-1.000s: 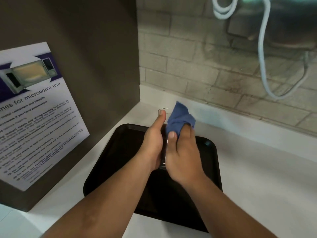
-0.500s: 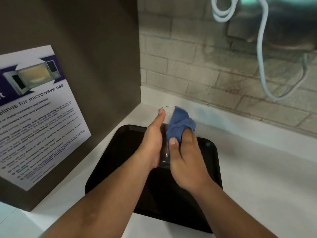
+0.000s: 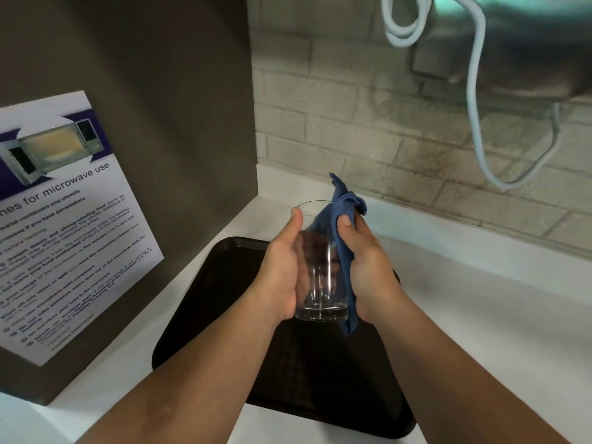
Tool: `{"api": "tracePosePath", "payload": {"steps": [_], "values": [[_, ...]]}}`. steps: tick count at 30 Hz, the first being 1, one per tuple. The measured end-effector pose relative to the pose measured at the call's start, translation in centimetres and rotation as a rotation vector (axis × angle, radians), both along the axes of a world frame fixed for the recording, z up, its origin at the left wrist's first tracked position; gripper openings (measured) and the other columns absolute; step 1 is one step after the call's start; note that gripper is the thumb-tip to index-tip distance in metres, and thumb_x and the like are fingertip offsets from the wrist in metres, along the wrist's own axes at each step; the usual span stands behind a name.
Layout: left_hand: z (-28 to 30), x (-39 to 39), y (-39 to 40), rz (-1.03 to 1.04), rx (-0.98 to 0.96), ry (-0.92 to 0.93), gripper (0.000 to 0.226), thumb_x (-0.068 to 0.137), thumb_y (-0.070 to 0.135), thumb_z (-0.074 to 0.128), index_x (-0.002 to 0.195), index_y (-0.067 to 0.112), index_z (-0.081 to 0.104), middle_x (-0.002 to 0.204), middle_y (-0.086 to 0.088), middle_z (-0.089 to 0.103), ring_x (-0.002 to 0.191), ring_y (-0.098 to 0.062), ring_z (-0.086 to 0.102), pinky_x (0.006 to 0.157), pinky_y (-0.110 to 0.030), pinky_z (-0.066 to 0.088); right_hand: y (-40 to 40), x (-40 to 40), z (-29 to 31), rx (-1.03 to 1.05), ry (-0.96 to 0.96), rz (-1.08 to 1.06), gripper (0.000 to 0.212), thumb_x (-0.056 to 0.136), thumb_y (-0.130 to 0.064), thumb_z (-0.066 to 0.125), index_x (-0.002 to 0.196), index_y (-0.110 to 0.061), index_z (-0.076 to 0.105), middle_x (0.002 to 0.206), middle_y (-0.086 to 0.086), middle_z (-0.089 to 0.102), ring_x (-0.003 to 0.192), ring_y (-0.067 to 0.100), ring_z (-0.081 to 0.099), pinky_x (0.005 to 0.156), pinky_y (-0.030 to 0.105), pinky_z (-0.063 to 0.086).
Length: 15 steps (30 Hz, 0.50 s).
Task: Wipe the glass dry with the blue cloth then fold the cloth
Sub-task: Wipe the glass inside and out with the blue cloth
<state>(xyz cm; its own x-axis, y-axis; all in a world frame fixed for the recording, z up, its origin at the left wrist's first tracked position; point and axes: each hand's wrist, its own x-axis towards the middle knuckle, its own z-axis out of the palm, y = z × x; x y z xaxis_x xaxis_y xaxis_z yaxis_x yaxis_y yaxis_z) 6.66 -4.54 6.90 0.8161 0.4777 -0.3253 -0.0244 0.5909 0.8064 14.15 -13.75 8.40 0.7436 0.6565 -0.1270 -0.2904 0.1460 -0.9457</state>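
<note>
Left hand (image 3: 283, 267), right hand (image 3: 368, 264) bare; forearms unsleeved

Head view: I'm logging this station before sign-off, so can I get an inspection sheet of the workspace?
Surface: white counter, black tray on it.
Job's things: glass held above the tray; blue cloth pressed on its right side, unfolded.
Clutter: nothing seen.
Hands: left hand grips the glass; right hand holds the cloth.
Cables: white cable hangs in front of the wall.
Surroundings: brick wall; microwave-use notice on a brown panel.
</note>
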Motion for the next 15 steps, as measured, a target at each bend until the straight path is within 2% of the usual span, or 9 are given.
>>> {"api": "tracePosePath", "payload": {"steps": [2, 4, 6, 7, 9, 10, 12, 13, 15], "values": [[0.0, 0.1, 0.1, 0.048, 0.012, 0.031, 0.08, 0.093, 0.078, 0.049, 0.115, 0.007, 0.08, 0.119, -0.025, 0.079, 0.113, -0.044, 0.075, 0.106, -0.061, 0.055, -0.3, -0.2, -0.4, -0.063, 0.108, -0.036, 0.046, 0.09, -0.054, 0.055, 0.124, -0.024, 0.066, 0.114, 0.013, 0.075, 0.101, 0.033, 0.073, 0.091, 0.053, 0.055], [0.0, 0.3, 0.2, 0.087, 0.041, 0.063, 0.076, 0.092, 0.079, 0.049, 0.089, 0.012, 0.084, 0.1, -0.019, 0.081, 0.094, -0.037, 0.077, 0.089, -0.054, 0.06, -0.8, -0.5, -1.0, -0.184, 0.213, -0.063, 0.049, 0.087, -0.062, 0.056, 0.104, -0.021, 0.076, 0.096, 0.012, 0.08, 0.087, 0.034, 0.077, 0.083, 0.051, 0.058], [0.2, 0.5, 0.1, 0.108, 0.059, 0.12, 0.076, 0.093, 0.078, 0.049, 0.091, 0.011, 0.083, 0.097, -0.017, 0.083, 0.093, -0.036, 0.079, 0.086, -0.053, 0.061, -1.3, -1.1, -1.4, -0.232, 0.191, -0.066, 0.044, 0.091, -0.06, 0.051, 0.091, -0.026, 0.078, 0.083, 0.003, 0.081, 0.076, 0.024, 0.078, 0.073, 0.043, 0.058], [0.3, 0.6, 0.0, 0.117, 0.05, 0.15, 0.078, 0.094, 0.078, 0.048, 0.101, 0.008, 0.082, 0.102, -0.02, 0.083, 0.098, -0.04, 0.079, 0.09, -0.055, 0.062, -1.6, -1.5, -1.5, -0.234, 0.1, -0.071, 0.039, 0.095, -0.057, 0.047, 0.093, -0.029, 0.075, 0.083, -0.002, 0.081, 0.076, 0.017, 0.078, 0.071, 0.038, 0.057], [0.5, 0.9, 0.0, 0.116, 0.017, 0.181, 0.08, 0.096, 0.076, 0.048, 0.115, 0.004, 0.078, 0.111, -0.023, 0.082, 0.106, -0.042, 0.078, 0.099, -0.056, 0.061, -1.8, -2.8, -1.7, -0.282, -0.215, -0.079, 0.031, 0.097, -0.054, 0.041, 0.115, -0.037, 0.06, 0.098, -0.011, 0.076, 0.085, 0.004, 0.073, 0.074, 0.025, 0.052], [0.5, 1.0, 0.0, 0.115, 0.01, 0.186, 0.077, 0.097, 0.074, 0.048, 0.114, 0.006, 0.079, 0.111, -0.022, 0.083, 0.106, -0.04, 0.079, 0.097, -0.053, 0.062, -1.9, -3.5, -2.1, -0.328, -0.393, -0.068, 0.039, 0.096, -0.056, 0.039, 0.128, -0.038, 0.051, 0.109, -0.013, 0.07, 0.092, 0.002, 0.069, 0.075, 0.02, 0.049], [0.2, 1.1, 0.0, 0.094, 0.013, 0.175, 0.068, 0.099, 0.07, 0.05, 0.11, 0.012, 0.082, 0.108, -0.018, 0.085, 0.101, -0.034, 0.081, 0.086, -0.044, 0.064, -1.6, -4.4, -2.4, -0.41, -0.677, -0.086, 0.057, 0.091, -0.06, 0.037, 0.14, -0.031, 0.04, 0.119, -0.007, 0.06, 0.099, 0.005, 0.062, 0.078, 0.018, 0.046], [0.0, 1.1, -0.1, 0.086, 0.014, 0.159, 0.065, 0.099, 0.069, 0.05, 0.108, 0.014, 0.083, 0.109, -0.017, 0.085, 0.1, -0.031, 0.082, 0.081, -0.041, 0.064, -1.3, -4.2, -2.2, -0.426, -0.732, -0.12, 0.063, 0.09, -0.061, 0.036, 0.143, -0.027, 0.037, 0.12, -0.005, 0.059, 0.1, 0.006, 0.061, 0.079, 0.019, 0.046], [-0.1, 0.9, -0.4, 0.066, -0.001, 0.135, 0.066, 0.099, 0.069, 0.05, 0.105, 0.013, 0.086, 0.109, -0.018, 0.084, 0.097, -0.031, 0.083, 0.077, -0.039, 0.066, -0.6, -2.8, -1.0, -0.402, -0.638, -0.185, 0.066, 0.087, -0.063, 0.036, 0.142, -0.027, 0.039, 0.112, -0.007, 0.064, 0.093, 0.005, 0.065, 0.076, 0.021, 0.049]]}}
